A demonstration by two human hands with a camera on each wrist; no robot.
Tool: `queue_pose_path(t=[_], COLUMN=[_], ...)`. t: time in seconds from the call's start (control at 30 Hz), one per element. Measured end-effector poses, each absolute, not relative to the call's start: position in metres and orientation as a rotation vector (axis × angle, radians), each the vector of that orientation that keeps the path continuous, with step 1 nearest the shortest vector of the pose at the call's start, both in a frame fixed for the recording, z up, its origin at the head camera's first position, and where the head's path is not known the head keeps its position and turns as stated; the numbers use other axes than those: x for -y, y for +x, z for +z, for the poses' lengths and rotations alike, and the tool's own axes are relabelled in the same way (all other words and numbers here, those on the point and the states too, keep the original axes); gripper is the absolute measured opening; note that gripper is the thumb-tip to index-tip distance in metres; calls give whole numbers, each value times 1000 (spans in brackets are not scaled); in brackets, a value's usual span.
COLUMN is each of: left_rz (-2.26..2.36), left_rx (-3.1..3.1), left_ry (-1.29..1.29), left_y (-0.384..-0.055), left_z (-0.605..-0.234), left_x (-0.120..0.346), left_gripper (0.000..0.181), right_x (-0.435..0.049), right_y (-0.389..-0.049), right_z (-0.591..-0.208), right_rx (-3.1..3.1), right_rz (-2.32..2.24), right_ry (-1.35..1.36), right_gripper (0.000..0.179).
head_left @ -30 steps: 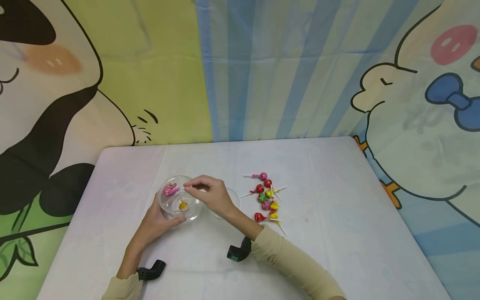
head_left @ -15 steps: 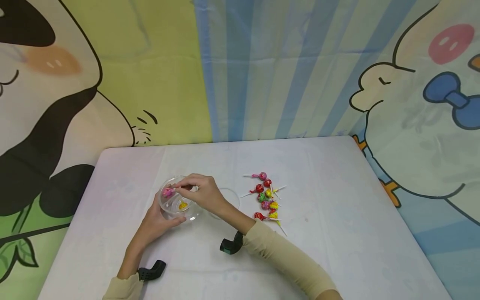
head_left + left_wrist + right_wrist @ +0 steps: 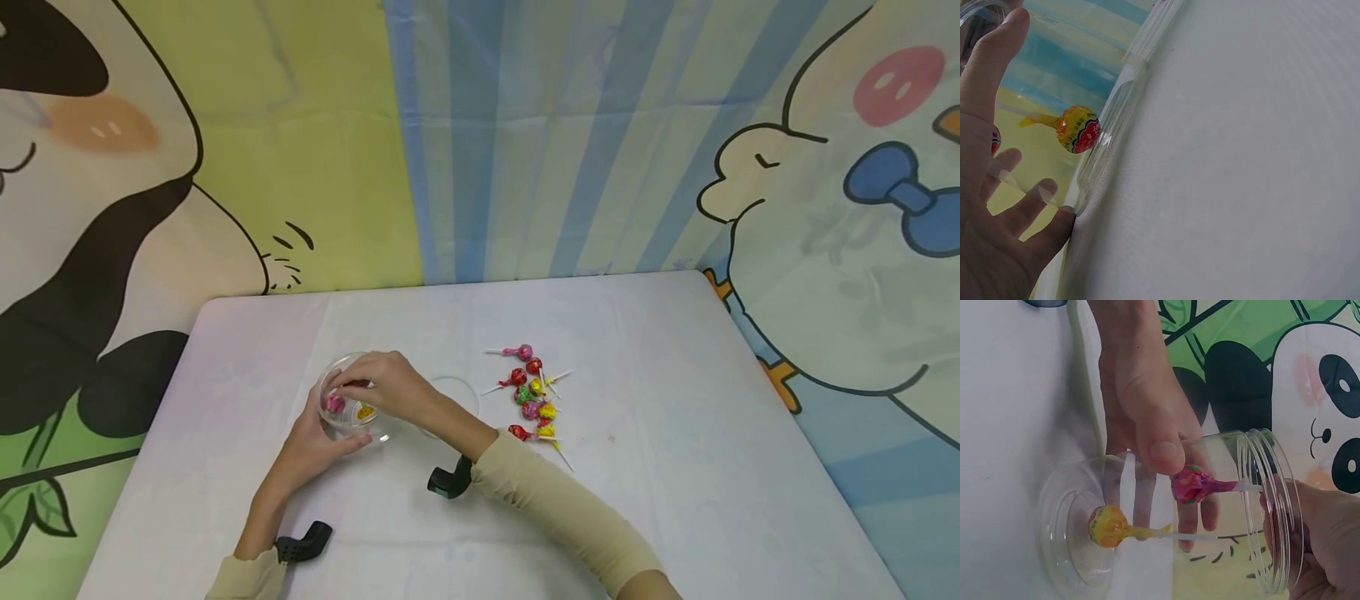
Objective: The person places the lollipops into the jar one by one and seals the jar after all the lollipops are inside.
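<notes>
A clear, wide-mouthed jar [image 3: 384, 432] stands on the white table, and a yellow lollipop [image 3: 1109, 526] stands head down on its bottom, stick up. My left hand [image 3: 313, 442] holds the jar from the left, thumb on the near side and fingers round the far side. At the jar's mouth, my right hand [image 3: 393, 387] pinches the stick of a pink lollipop [image 3: 1192, 485]. That lollipop's head hangs inside the jar, above the bottom. In the left wrist view, the yellow lollipop [image 3: 1079, 128] shows through the jar wall; the pink one is mostly hidden.
Right of the jar lies a clear round lid [image 3: 476, 400], partly behind my right forearm. Farther right, several wrapped lollipops [image 3: 532, 408] in red, pink, green and yellow lie in a loose column. A printed cloth backdrop [image 3: 495, 167] rises behind the table.
My right hand has moved left and slightly up in the head view, over the jar's mouth. The pink lollipop has gone deeper into the jar. My left hand has stayed in place.
</notes>
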State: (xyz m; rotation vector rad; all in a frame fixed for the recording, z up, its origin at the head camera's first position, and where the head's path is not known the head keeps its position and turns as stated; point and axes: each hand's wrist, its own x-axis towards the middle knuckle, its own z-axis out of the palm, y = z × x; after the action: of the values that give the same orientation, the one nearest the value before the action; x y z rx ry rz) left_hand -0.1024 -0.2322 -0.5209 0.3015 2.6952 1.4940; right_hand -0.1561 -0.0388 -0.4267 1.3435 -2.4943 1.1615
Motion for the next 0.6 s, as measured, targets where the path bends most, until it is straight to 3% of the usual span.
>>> queue_pose_path(t=[0.33, 0.6], left_rz=[1481, 1450], left_rx=[-2682, -2690], left_ry=[325, 304], left_y=[-102, -100], left_z=[-520, -522], left_x=[233, 234], left_gripper=[112, 111], right_x=[52, 66], right_y=[-156, -146], right_z=[-418, -418], right_rx=[2712, 2868], right_rz=[1090, 644], right_ry=[1245, 1053], right_gripper=[17, 15])
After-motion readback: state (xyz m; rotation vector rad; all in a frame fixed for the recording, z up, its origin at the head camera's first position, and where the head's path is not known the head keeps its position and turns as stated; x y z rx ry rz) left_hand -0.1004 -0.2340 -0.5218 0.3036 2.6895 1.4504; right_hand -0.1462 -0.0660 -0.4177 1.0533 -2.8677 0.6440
